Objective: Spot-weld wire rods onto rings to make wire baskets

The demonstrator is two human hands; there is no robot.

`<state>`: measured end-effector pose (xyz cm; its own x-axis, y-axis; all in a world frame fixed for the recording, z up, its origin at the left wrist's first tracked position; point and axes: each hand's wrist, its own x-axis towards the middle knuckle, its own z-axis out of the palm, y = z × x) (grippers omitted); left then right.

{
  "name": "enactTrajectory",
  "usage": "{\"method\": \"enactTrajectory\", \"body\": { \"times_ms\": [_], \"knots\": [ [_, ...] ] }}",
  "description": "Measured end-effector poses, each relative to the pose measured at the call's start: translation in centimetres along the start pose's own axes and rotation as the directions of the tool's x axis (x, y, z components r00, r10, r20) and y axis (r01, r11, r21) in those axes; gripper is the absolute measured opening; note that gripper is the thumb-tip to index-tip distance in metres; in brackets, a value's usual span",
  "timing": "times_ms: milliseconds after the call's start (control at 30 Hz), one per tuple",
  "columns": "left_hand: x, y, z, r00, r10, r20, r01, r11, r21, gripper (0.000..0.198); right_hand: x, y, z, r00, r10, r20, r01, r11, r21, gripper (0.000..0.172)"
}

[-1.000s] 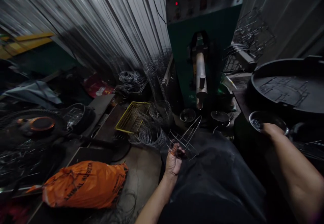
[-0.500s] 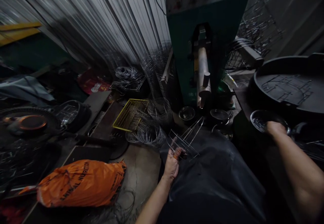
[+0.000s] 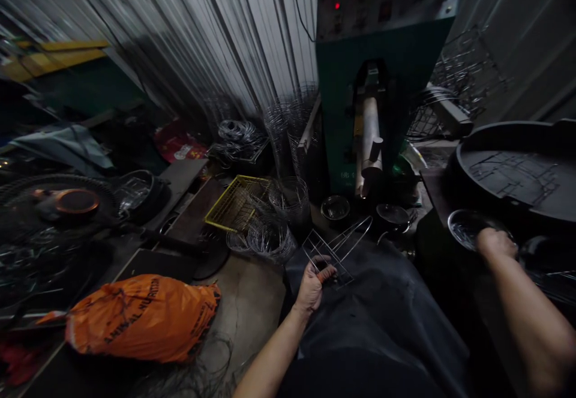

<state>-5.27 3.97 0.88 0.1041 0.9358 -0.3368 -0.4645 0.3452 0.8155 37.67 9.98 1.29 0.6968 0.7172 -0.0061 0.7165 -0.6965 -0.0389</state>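
Note:
In my left hand (image 3: 315,283) is a bent wire frame (image 3: 335,247) with crossing rods and a long pointed loop. The fingers are closed around its near end, above the dark apron (image 3: 373,302) on my lap. My right hand (image 3: 495,244) reaches into a round metal bowl (image 3: 465,215) at the right. Thin, shiny metal pieces lie in this bowl. The right fingertips are hidden, so I cannot see whether they grip anything.
Ahead stands a green machine (image 3: 335,74) with a thick metal arm (image 3: 371,128). A yellow wire basket (image 3: 234,200) and coiled wire rings (image 3: 270,236) sit left of centre. An orange sack (image 3: 148,320) lies lower left. At the right is a large black pan (image 3: 508,146).
The view has shifted slightly, moving the surroundings rightward and down. The wire frame in my left hand has turned a little. My right hand stays in the bowl.

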Motion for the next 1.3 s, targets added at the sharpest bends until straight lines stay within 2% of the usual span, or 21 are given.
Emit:
{"method": "enactTrajectory", "body": {
  "times_ms": [67,133,200,267,333,400,467,533,667,767,933,1033,1100,1133,1200,1233,1300],
  "knots": [
    [0.0,-0.1,0.2,1.0,0.002,0.002,-0.002,1.0,-0.021,0.034,-2.4,-1.2,-0.6,0.999,-0.022,0.025,0.02,0.998,0.063,0.031],
    [0.0,-0.3,0.5,1.0,0.002,0.013,-0.002,0.999,-0.037,0.034,-5.9,-3.5,-1.3,0.985,-0.173,0.004,0.163,0.932,0.323,0.027],
    [-0.2,-0.4,0.8,0.999,0.002,0.033,0.0,0.999,-0.051,0.035,-9.8,-6.6,-1.8,0.955,-0.296,0.012,0.218,0.73,0.648,0.022],
    [-0.4,-0.6,1.1,0.999,0.004,0.049,-0.001,0.998,-0.062,0.036,-13.4,-9.8,-2.3,0.905,-0.424,0.04,0.193,0.491,0.85,0.025],
    [-0.7,-0.7,1.3,0.998,0.001,0.059,0.003,0.997,-0.071,0.036,-16.2,-12.3,-2.9,0.851,-0.521,0.062,0.133,0.329,0.935,0.029],
    [-1.1,-0.8,1.2,0.998,-0.007,0.066,0.013,0.996,-0.086,0.037,-18.0,-13.9,-3.5,0.809,-0.58,0.096,0.041,0.219,0.975,0.031],
    [-1.4,-0.9,1.0,0.997,-0.011,0.074,0.019,0.994,-0.107,0.037,-19.1,-14.7,-3.8,0.79,-0.602,0.118,-0.044,0.137,0.99,0.031],
    [-1.7,-0.9,0.7,0.996,-0.003,0.089,0.013,0.993,-0.12,0.036,-19.7,-15.1,-3.6,0.794,-0.594,0.129,-0.097,0.085,0.992,0.031],
    [-2.2,-0.9,0.5,0.995,-0.01,0.098,0.023,0.992,-0.128,0.036,-20.6,-15.5,-2.7,0.825,-0.554,0.113,-0.126,0.014,0.992,0.03],
    [-2.5,-0.7,0.6,0.995,-0.038,0.09,0.05,0.989,-0.136,0.036,-21.0,-15.8,-2.4,0.825,-0.561,0.069,-0.096,-0.018,0.995,0.031],
    [-2.6,-0.4,0.5,0.996,-0.051,0.079,0.061,0.99,-0.125,0.035,-21.2,-16.1,-3.0,0.84,-0.54,0.052,-0.042,0.03,0.999,0.032],
    [-2.7,-0.4,-0.6,0.993,-0.059,0.102,0.069,0.993,-0.096,0.033,-21.2,-16.0,-3.1,0.842,-0.539,0.039,-0.006,0.062,0.998,0.031],
    [-3.0,0.0,-1.6,0.998,-0.057,0.022,0.057,0.998,-0.025,0.03,-21.2,-15.9,-3.1,0.84,-0.542,0.027,0.018,0.077,0.997,0.03],
    [-3.1,0.4,-2.1,0.998,-0.017,-0.057,0.02,0.999,0.048,0.028,-21.3,-15.9,-3.1,0.84,-0.542,0.025,0.028,0.089,0.996,0.03],
    [-3.4,1.7,-2.6,0.961,0.177,-0.21,-0.118,0.956,0.269,0.027,-21.5,-15.8,-3.1,0.842,-0.539,0.024,0.048,0.121,0.992,0.03],
    [-3.5,2.6,-2.4,0.926,0.304,-0.225,-0.196,0.894,0.403,0.027,-21.6,-15.8,-3.1,0.841,-0.54,0.025,0.058,0.136,0.989,0.03],
    [-3.3,4.3,-1.3,0.866,0.488,-0.11,-0.327,0.719,0.613,0.033,-21.8,-15.9,-3.2,0.833,-0.552,0.032,0.067,0.158,0.985,0.03]
  ]
}}
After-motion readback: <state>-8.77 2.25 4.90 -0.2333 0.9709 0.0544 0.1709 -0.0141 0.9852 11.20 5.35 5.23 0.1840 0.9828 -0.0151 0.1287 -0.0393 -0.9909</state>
